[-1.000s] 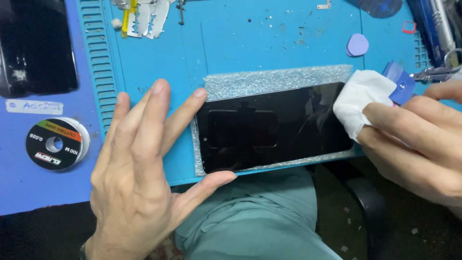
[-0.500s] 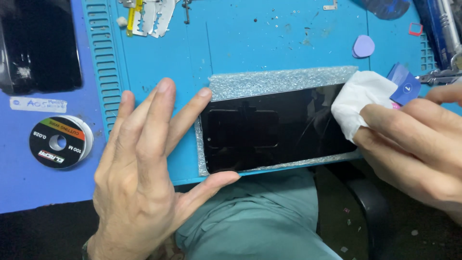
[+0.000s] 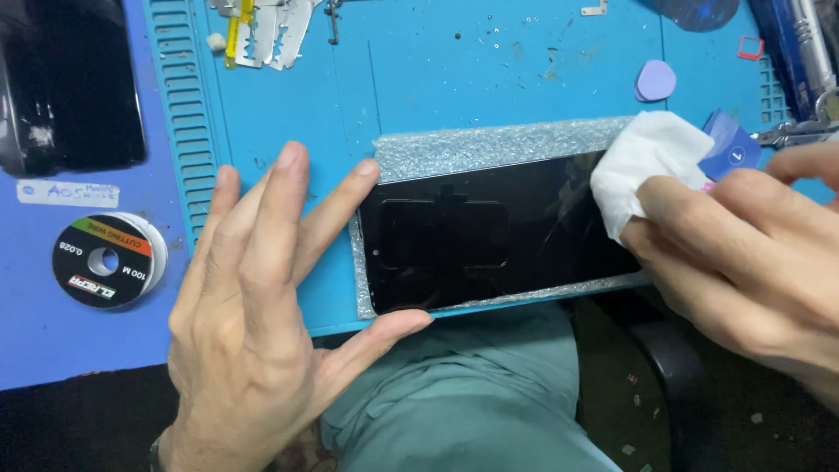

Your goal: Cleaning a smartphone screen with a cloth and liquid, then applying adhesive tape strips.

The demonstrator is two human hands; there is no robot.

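The left hand (image 3: 262,306) lies flat and spread wide on the blue work mat (image 3: 489,79), holding nothing; its forefinger tip touches the upper left corner of a black phone screen (image 3: 489,232), and its thumb presses against the lower left corner, so the short left end of the screen sits bracketed between the two. The right hand (image 3: 752,262) is curled closed around a crumpled white tissue (image 3: 651,162), pinching it with fingers and thumb and pressing it onto the right end of the same screen. The screen thus stretches between both hands, glass up, long side running left to right, resting on a strip of silvery bubble wrap (image 3: 489,144) that shows above it and along its left and lower edges. Just behind the right hand's knuckles sits a blue plastic card (image 3: 732,149), and a little beyond it a pair of metal tweezers (image 3: 795,133). Farther up from the tissue lies a lilac plectrum-shaped pick (image 3: 655,80). Well to the left of the left hand, a spool of cutting wire (image 3: 107,260) rests on the blue table surface, with a dark phone body (image 3: 70,83) above it. Below the screen, between the wrists, the person's green-trousered lap (image 3: 463,393) shows.
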